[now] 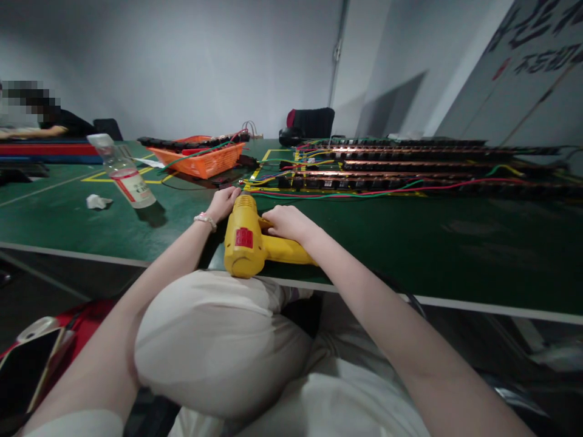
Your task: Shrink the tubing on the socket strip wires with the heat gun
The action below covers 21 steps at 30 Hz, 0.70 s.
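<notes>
A yellow heat gun (pixel 246 240) with a red label lies on its side at the near edge of the green table (pixel 410 243), its handle pointing right. My right hand (pixel 286 222) rests on the handle, fingers curled over it. My left hand (pixel 223 202), with a bracelet at the wrist, sits just left of the gun's nozzle end, fingers bent around something small that I cannot make out.
Long black strips with coloured wires (pixel 410 173) run across the back right. An orange basket (pixel 200 159) and a tilted clear plastic bottle (pixel 122 173) stand at the left, beside a crumpled tissue (pixel 97 201). A phone (pixel 27 364) lies at my lower left. Another person sits far left.
</notes>
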Motion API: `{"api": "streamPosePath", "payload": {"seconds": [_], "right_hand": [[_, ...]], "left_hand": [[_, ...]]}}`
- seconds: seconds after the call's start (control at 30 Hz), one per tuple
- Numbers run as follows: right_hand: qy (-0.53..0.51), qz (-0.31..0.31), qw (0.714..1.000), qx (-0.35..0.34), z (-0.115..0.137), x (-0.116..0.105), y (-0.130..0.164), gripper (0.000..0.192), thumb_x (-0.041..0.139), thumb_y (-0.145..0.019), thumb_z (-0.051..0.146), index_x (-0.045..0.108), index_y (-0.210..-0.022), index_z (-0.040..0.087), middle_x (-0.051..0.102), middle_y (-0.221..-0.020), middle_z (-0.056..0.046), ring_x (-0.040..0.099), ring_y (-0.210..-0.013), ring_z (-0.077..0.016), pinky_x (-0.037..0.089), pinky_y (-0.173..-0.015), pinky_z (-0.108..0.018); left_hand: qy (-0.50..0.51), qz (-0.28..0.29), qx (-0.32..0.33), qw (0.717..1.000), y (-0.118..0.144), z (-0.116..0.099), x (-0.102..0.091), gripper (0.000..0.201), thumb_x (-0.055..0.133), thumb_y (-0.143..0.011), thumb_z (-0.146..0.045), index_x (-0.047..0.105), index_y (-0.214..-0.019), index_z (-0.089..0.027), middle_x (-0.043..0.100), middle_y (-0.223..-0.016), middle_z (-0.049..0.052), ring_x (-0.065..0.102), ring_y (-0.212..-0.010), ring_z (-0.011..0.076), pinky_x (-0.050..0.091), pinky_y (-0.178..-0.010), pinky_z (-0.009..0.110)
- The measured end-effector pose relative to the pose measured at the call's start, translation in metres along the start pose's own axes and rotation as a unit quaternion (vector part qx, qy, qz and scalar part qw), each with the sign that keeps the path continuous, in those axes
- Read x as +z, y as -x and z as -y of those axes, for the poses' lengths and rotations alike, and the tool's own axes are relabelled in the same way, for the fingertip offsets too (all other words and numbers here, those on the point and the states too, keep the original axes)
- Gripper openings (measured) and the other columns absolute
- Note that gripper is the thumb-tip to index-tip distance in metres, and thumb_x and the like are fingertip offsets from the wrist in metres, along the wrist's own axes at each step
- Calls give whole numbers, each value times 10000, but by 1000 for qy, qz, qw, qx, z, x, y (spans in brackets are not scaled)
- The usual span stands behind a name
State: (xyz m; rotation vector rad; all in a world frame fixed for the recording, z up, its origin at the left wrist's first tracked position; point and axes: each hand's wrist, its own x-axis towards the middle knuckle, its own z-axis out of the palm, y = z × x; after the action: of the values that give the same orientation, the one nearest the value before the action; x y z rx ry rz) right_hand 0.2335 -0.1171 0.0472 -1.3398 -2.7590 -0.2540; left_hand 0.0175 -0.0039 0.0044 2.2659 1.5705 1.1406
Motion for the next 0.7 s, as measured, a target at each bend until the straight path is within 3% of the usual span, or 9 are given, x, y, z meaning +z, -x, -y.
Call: {"api": "streamPosePath", "payload": {"seconds": [0.2, 0.43, 0.7], "right_hand": [[2, -8, 1000, -3, -1, 2, -1, 231, 571, -879, 276, 681, -1050, 166, 722, -1029, -118, 673, -971, -260, 460, -715, -295], [14, -1, 1000, -6, -2, 1, 0, 233, 569, -888, 299, 677, -1047, 166, 724, -1018, -125, 675, -973, -261, 458, -706, -291], [16, 13, 1000, 1, -5, -3, 3, 240, 563, -894, 299, 665, -1064, 164, 720, -1041, -131, 672, -990, -256, 449, -706, -280]], "left_hand": [[4, -3, 19, 1000, 2, -1, -1, 341, 399, -887, -382, 401, -607, -189, 426, -562, -25, 371, -597, 115, 318, -593, 244], [-5, -2, 38, 999, 3, -1, -3, 336, 399, -893, -432, 538, -727, -174, 492, -614, -5, 420, -615, 129, 340, -594, 245], [-59, 17, 41, 997, 3, 8, -7, 374, 361, -919, -458, 594, -826, -181, 564, -672, 26, 465, -645, 153, 377, -639, 260]]}}
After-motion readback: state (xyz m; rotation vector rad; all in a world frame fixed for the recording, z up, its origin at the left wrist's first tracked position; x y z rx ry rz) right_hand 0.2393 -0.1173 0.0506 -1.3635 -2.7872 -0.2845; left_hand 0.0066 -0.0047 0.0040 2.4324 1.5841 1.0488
